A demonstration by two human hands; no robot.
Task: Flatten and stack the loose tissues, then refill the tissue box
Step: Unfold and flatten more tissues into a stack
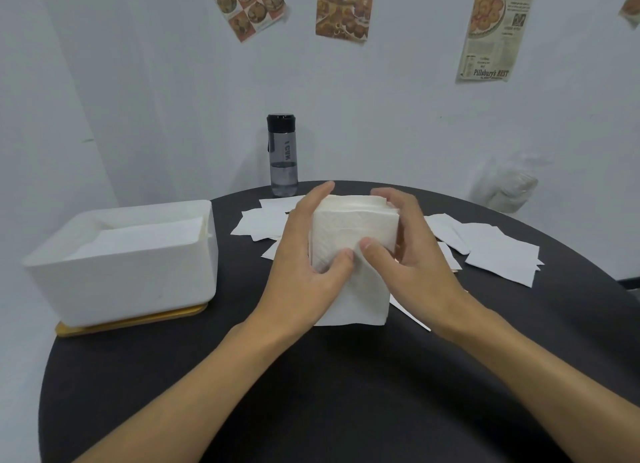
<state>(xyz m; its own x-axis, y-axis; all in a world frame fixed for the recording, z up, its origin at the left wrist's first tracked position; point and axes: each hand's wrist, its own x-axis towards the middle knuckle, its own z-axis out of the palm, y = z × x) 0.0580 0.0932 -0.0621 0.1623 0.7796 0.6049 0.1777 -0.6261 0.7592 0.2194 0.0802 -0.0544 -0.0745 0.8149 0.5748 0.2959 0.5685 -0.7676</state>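
Item 1, tissue box (121, 282): white, open-topped, well to the left of the stack, sitting on a yellow wooden board (138, 320). A layer of flat tissues (138, 237) already lies inside it, below the rim.

Item 2, water bottle (282, 154): dark cap, upright, behind the stack and slightly left of it.

Item 3, loose tissues (259, 223), first group: flat squares overlapping just behind and left of the stack.

Item 4, your left hand (304, 255): grasping the stack's left side, fingers reaching along its flank, thumb pressed on the near face.

Item 5, stack (353, 227): a thick bundle of white tissues held between both your hands over the dark surface (311, 393), layered edges facing up. One near sheet hangs lower than the rest. You cannot tell from here whether its bottom edge touches the surface.

Item 6, your right hand (408, 251): grasping the stack's right side, thumb on the near face beside the other thumb.

Item 7, loose tissues (498, 255), second group: spread to the right of the stack, apart from it, not yet gathered.

Handling note: you appear to be squaring the bundle. Keep both palms flat against its sides and squeeze lightly so the soft sheets do not buckle. Bring the hanging sheet level with the others before you carry the stack left to the box.
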